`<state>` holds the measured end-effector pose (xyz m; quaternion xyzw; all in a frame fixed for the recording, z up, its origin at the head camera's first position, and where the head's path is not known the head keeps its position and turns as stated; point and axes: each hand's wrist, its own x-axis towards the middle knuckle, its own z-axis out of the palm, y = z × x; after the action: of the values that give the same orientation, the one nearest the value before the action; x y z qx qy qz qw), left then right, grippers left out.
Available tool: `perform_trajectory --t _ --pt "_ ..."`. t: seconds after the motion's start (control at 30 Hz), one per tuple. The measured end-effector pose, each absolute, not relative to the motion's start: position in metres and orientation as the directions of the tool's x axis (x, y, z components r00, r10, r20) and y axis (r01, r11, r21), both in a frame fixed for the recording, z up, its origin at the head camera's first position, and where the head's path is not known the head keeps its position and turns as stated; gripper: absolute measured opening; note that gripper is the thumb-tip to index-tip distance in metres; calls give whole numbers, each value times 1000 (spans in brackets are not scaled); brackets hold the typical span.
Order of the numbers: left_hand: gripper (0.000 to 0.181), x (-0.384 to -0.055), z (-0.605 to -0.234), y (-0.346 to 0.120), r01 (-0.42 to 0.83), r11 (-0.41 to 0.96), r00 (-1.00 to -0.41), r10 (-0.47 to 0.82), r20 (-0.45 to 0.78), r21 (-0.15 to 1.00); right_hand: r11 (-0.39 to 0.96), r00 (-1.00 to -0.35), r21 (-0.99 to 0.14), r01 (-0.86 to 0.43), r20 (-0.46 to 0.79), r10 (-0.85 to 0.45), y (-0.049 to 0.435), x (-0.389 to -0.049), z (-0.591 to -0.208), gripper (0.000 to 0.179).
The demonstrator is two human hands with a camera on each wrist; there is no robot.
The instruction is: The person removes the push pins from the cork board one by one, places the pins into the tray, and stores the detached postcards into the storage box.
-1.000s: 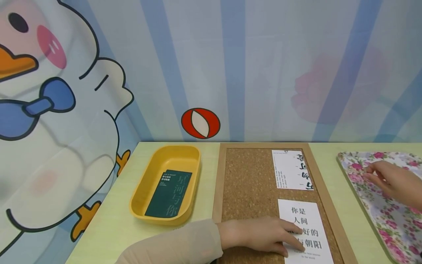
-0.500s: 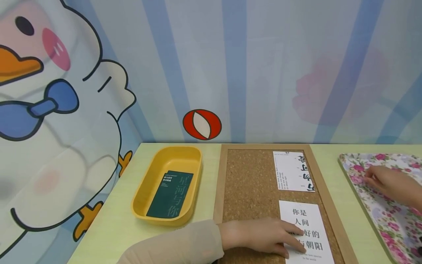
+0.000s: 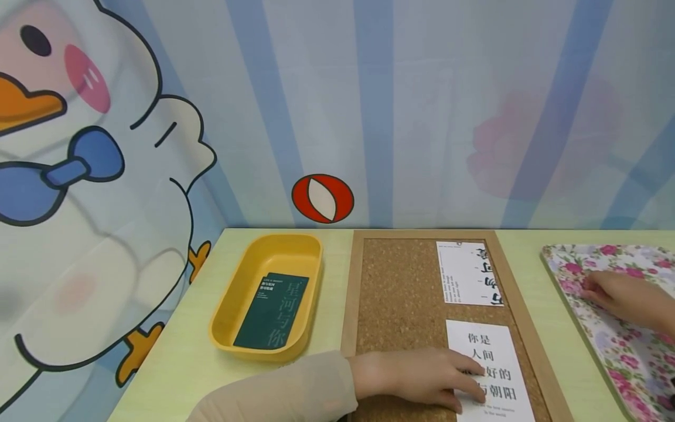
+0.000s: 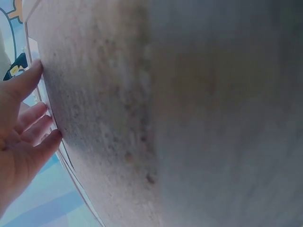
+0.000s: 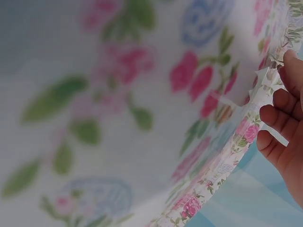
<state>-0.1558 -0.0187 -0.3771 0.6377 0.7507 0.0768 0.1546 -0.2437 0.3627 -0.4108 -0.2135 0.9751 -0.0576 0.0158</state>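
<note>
White card [image 3: 501,362] with black lettering: lies at the lower right of the corkboard [image 3: 403,293], inside the wooden frame, its text upright to the wearer; lower edge out of view. Left hand [image 3: 424,378] rests palm-down across its left part, fingers spread, thumb by the card's left edge. Reading: light contact, likely to stop the card sliding or turning on the cork. Second white card [image 3: 466,272] sits above it, a cork strip between; its large lettering runs sideways. The two are roughly lined up along the right side, probably to leave the left half of the cork free. A small mark or fastener shows at its top edge; too small to tell which. To the right of the board, apart from it: floral tray [image 3: 627,375], right hand [image 3: 627,299] over its upper left part. Fingers are curled in close together; cannot tell whether they pinch anything, as the right wrist view leaves the fingertips unclear. To the left of the board: yellow bin [image 3: 279,255] with overlapping dark green cards [image 3: 274,310] inside, presumably contained there to stay together and within the left arm's reach. All on a pale table [image 3: 169,363], patterned backdrop [image 3: 437,117] behind.
</note>
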Motion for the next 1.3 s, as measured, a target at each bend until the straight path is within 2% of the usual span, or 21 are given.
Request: perform_trajectory --t 0.43,0.73,1.0,1.3 --pt "33 -156 -378 -21 943 140 -118 989 -91 302 894 -899 -130 -428 -34 -436 361 -244 -407 13" --pt "32 -156 -377 -22 948 126 -106 991 -82 291 907 -912 -158 -391 -64 -405 361 -243 -402 21" --pt "32 -155 -378 -23 957 116 -99 992 -78 264 903 -911 -146 -403 -26 -411 361 -243 -399 20" --pt "29 -156 -374 -24 978 87 -87 996 -7 189 899 -912 -158 -407 16 -410 352 -240 -392 23"
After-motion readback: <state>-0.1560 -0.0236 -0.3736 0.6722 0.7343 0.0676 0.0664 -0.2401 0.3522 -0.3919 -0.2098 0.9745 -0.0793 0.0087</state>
